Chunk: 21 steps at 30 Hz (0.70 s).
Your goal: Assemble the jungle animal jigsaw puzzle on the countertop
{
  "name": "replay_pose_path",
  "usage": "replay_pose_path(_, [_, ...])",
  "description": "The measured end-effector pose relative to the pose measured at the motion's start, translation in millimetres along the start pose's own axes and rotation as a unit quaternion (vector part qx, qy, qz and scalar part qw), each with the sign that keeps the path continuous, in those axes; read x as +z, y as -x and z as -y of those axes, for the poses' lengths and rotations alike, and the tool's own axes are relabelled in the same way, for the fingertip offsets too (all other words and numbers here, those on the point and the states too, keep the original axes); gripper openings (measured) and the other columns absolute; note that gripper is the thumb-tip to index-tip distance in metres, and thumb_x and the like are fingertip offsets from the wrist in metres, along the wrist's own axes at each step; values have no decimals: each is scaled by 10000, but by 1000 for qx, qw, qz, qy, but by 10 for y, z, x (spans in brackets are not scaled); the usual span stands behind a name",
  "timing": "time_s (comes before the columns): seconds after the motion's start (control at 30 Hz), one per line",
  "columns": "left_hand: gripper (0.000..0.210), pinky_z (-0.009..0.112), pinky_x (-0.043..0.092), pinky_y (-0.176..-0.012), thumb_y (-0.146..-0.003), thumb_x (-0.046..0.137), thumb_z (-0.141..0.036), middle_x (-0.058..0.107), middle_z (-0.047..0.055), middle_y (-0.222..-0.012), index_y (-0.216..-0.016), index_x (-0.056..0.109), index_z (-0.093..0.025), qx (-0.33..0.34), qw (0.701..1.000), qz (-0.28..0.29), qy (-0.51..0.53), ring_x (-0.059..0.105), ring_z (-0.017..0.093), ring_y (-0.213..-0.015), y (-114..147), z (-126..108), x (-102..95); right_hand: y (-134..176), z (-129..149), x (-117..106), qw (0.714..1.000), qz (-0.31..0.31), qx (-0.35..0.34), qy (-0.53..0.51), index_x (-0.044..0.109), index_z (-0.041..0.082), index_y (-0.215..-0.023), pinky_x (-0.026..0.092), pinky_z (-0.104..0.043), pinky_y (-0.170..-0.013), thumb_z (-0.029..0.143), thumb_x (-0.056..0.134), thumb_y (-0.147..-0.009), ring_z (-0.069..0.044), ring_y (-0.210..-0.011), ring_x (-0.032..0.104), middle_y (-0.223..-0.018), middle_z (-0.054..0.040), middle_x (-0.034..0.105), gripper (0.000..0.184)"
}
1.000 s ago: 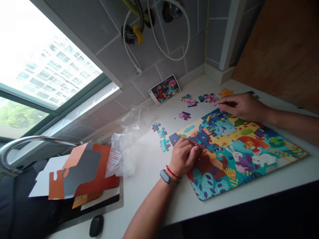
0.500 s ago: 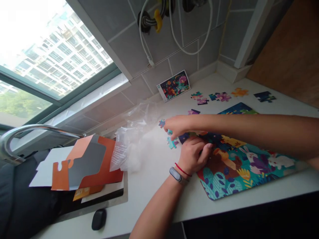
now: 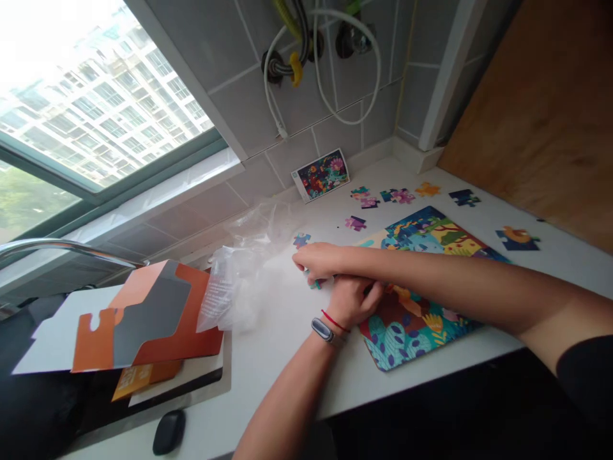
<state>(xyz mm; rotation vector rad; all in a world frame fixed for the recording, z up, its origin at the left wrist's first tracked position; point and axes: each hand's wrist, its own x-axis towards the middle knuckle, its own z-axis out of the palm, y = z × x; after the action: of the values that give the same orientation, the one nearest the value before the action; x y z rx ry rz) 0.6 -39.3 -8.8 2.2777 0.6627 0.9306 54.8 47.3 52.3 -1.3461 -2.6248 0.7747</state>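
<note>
Reaching across the left hand (image 3: 353,299), the right hand (image 3: 317,260) has its fingers bent over a teal piece (image 3: 315,285), though I can't tell whether they pinch it; the left's fingers, half hidden, I can't judge either, beside the puzzle (image 3: 402,338) lying flat on the white counter (image 3: 263,358)

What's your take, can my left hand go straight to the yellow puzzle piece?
Probably not: the right forearm crosses between the left hand and the yellow puzzle piece.
</note>
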Motion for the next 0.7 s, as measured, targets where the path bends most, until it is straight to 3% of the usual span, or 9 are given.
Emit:
replay_pose_path(0.1, [347,341,515,-607,-1022,551,-365,761,70,-756,-795,741,-184,6,1000,1,-6,657,204,-626,-6,-18,-11,130,-5,-90,998,-55,-26,-27,775,193,-1149,438,-235,-634,153,823,-805,-188,-797,725,-976,-65,808,349])
replay_pose_path(0.2, [410,339,514,-632,-1063,498,-361,722,63,-706,-777,740,-196,7,1000,-10,-25,624,189,-618,-25,-11,-11,387,-153,-152,976,-177,-34,-118,819,197,-1032,488,-228,-741,147,775,-854,-178,-854,740,-1029,-63,814,190])
replay_pose_path(0.3, [443,354,522,-716,-1095,447,-356,702,81,-749,-819,755,-199,15,999,-20,-36,629,210,-736,-45,-11,-9,787,-405,-135,927,-321,4,-197,843,191,-955,532,-262,-798,182,768,-855,-185,-838,740,-967,-67,819,126])
replay_pose_path(0.4, [460,338,490,-706,-1106,439,-371,637,60,-699,-804,747,-211,19,999,-22,-40,577,198,-719,-52,-31,-7,1242,-682,-52,875,-412,50,-249,852,203,-982,578,-295,-792,246,740,-871,-194,-813,743,-981,-71,826,164])
replay_pose_path(0.47, [492,329,464,-686,-1111,429,-393,590,46,-669,-756,718,-214,17,999,-28,-43,544,189,-694,-54,-46,-5,1508,-854,19,853,-436,77,-278,858,207,-980,607,-307,-758,284,728,-874,-214,-833,755,-985,-77,831,185])
replay_pose_path(0.6, [557,324,428,-656,-1105,423,-452,523,30,-634,-632,599,-218,10,998,-43,-49,504,180,-654,-60,-59,3,1863,-1118,153,823,-431,113,-352,855,202,-970,606,-293,-542,385,777,-821,-237,-763,758,-975,-85,832,249])
replay_pose_path(0.7, [581,326,417,-640,-1099,421,-470,509,27,-620,-581,509,-223,4,997,-53,-48,493,175,-627,-65,-54,8,1995,-1219,232,805,-471,138,-333,843,194,-899,622,-313,-611,395,789,-793,-233,-749,754,-887,-79,826,233])
